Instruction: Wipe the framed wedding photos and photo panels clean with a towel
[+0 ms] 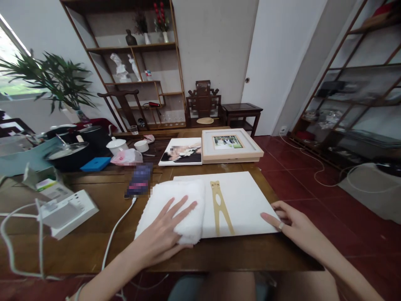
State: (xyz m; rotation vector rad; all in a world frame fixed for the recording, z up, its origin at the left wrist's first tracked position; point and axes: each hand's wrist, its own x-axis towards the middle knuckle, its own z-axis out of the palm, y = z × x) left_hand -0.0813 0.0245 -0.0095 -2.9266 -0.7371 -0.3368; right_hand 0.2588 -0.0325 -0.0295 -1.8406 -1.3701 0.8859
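My left hand [175, 223] lies with fingers spread on a folded white towel [191, 190], which covers the left end of a white panel [250, 200]. My right hand [286, 217] pinches the panel's right edge near its front corner, thumb on top and the other fingers partly hidden at the edge. On the panel's face sits a tan, A-shaped flat piece [222, 205] with an oval hole and small metal fittings at its top, like a picture-frame stand. The panel rests flat near the front edge of the wooden table [244, 255].
Behind the panel are a light wooden frame [206, 158] and a photo panel [191, 160]. Farther left lie a phone [139, 179] on a white cable, a power strip [75, 215], a blue box [95, 164], a pink-and-white packet [127, 156] and a dark pot [67, 156].
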